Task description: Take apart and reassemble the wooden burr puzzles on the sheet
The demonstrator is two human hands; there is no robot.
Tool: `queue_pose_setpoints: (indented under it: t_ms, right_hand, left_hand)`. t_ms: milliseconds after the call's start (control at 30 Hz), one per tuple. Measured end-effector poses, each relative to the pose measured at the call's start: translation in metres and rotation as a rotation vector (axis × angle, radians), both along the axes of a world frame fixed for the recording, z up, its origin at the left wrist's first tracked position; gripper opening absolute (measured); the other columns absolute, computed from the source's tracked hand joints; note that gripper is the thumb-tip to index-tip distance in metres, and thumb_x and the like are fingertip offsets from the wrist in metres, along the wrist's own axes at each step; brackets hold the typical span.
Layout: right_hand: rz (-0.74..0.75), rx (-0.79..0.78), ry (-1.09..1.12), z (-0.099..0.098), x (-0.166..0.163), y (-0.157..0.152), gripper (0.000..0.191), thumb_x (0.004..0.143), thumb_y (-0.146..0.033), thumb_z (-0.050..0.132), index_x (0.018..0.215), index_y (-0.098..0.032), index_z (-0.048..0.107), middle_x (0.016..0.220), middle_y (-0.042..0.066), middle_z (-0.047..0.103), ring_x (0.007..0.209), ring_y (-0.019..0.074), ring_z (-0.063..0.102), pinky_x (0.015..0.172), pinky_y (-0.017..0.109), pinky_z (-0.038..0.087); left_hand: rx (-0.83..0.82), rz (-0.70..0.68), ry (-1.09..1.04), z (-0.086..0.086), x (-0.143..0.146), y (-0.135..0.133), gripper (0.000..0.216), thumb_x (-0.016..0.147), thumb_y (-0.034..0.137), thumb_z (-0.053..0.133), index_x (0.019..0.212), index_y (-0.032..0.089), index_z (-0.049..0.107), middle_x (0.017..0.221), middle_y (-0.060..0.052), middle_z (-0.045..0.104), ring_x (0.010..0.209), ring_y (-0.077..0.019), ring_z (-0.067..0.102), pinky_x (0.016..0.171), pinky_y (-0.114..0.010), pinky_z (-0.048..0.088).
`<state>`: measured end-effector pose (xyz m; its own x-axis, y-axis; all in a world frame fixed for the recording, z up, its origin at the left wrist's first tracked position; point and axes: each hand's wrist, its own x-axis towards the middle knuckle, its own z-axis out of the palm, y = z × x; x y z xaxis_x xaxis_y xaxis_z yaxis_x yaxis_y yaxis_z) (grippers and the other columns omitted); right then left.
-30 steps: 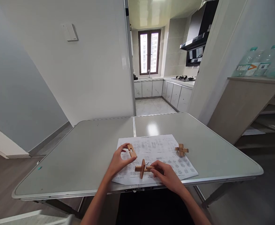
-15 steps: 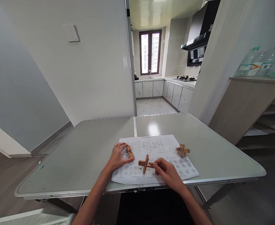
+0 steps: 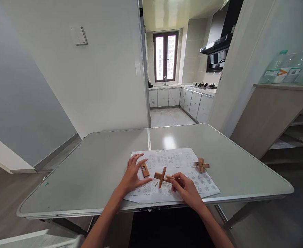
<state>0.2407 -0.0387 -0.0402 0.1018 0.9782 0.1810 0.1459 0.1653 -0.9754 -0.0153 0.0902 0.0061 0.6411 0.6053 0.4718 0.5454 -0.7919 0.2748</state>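
Observation:
My right hand [image 3: 184, 188] pinches one end of a cross-shaped wooden puzzle [image 3: 162, 177], whose crossing bars stick out to the left, over the paper. Beside it, my left hand [image 3: 135, 173] is open, thumb and fingers spread around a notched wooden puzzle piece [image 3: 145, 170]. That piece lies on the printed sheet [image 3: 172, 159], and the fingers look apart from it. At the sheet's right edge rests another wooden cross puzzle [image 3: 201, 165], made of several interlocked bars. Rows of small puzzle drawings cover the sheet.
The sheet lies near the front edge of a pale folding table [image 3: 99, 165] with a metal rim and a centre seam. Plastic bottles [image 3: 280, 70] stand on a shelf unit [image 3: 278, 113] at the right. A kitchen opens beyond the table.
My left hand has let go of the notched piece, its fingers spreading wider. My right hand has shifted the held cross puzzle slightly up and to the right.

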Motion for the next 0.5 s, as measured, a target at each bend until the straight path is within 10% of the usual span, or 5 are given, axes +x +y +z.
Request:
queue_pose_setpoints:
  t_ms: [233,500]
  right_hand:
    - [0.002,0.013,0.011,-0.003,0.0,0.002,0.044,0.095,-0.066,0.057,0.094,-0.022,0.059,0.067,0.001,0.067,0.065,0.0204,0.065,0.069,0.033,0.051]
    - [0.014,0.006,0.033,-0.001,0.0,0.003,0.045,0.094,-0.067,0.058,0.096,-0.022,0.058,0.066,-0.001,0.066,0.064,0.0197,0.064,0.069,0.033,0.05]
  left_hand:
    - [0.031,-0.204,0.075,0.027,0.023,-0.017,0.113,0.063,0.061,0.09,0.157,0.034,0.034,0.165,-0.012,0.033,0.15,-0.0431,0.027,0.121,-0.059,0.026]
    - [-0.019,-0.323,0.112,0.018,0.045,-0.024,0.113,0.069,0.05,0.091,0.16,0.035,0.026,0.157,-0.011,0.048,0.15,-0.0403,0.032,0.118,-0.056,0.031]
